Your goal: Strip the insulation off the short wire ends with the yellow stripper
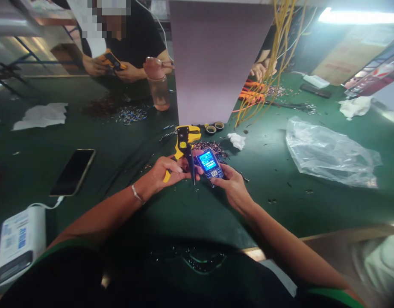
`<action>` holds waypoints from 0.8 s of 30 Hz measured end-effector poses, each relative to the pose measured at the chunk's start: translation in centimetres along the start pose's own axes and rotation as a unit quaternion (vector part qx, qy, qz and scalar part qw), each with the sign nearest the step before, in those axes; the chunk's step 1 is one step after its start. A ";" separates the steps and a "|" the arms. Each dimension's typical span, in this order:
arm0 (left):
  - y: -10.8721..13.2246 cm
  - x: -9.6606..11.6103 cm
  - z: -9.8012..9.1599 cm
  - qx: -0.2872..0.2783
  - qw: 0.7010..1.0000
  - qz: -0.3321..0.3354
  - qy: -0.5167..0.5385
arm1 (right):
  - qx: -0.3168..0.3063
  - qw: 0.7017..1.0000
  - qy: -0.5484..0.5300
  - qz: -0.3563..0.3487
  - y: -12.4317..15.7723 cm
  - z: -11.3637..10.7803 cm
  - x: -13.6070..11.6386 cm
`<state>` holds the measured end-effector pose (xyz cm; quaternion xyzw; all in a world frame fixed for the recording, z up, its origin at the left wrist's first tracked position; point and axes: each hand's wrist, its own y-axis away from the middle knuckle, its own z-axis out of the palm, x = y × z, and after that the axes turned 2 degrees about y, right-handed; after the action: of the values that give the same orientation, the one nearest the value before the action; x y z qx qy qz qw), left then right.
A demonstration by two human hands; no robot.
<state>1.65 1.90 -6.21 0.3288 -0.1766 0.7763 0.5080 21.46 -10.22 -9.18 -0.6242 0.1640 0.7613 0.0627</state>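
My left hand [167, 172] is closed around the handles of a yellow and black wire stripper [183, 145], whose jaws point up and away from me. In my right hand [233, 184] is a small keypad phone [211, 166] with its blue screen lit, my thumb resting on the keys. The stripper and the phone are side by side above the green table [184, 218]. Just behind them lies a heap of small wire bits [213, 149], partly hidden by the phone. Two small tape rolls [211, 129] and a crumpled white tissue [236, 140] lie farther back.
A smartphone [72, 172] is cabled to a white power bank [21, 241] at left. A pinkish bottle [158, 87] stands beside a tall pale panel [210, 60]. Yellow wires [280, 51] hang at right, near a plastic bag [331, 154]. A person [129, 38] across the table holds an orange tool.
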 end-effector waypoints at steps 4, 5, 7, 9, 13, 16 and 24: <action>0.0 -0.2 -0.1 -0.002 1.000 0.000 -0.002 | 0.005 1.000 0.001 -0.003 0.0 0.0 0.1; 0.0 -0.2 0.0 -0.001 1.000 0.004 0.000 | 0.006 1.000 -0.002 -0.002 0.0 -0.1 0.2; 0.0 -0.1 0.0 -0.002 1.000 0.010 0.005 | 0.007 1.000 -0.002 -0.002 -0.1 -0.1 0.2; 0.0 -0.1 0.1 -0.009 1.000 0.007 0.005 | 0.005 1.000 0.004 -0.003 -0.1 0.0 0.1; 0.0 0.0 0.1 -0.017 1.000 -0.002 0.001 | 0.011 1.000 0.008 -0.001 0.0 0.0 0.0; 0.0 0.0 0.0 -0.009 1.000 -0.007 -0.001 | 0.019 1.000 0.006 -0.002 0.0 0.0 -0.1; 0.0 0.1 0.2 0.007 1.000 -0.007 -0.001 | 0.020 1.000 0.015 -0.003 -0.1 -0.1 0.0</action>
<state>1.71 1.83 -5.97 0.3338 -0.1693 0.7737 0.5112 21.59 -10.21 -9.17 -0.6349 0.1782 0.7480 0.0745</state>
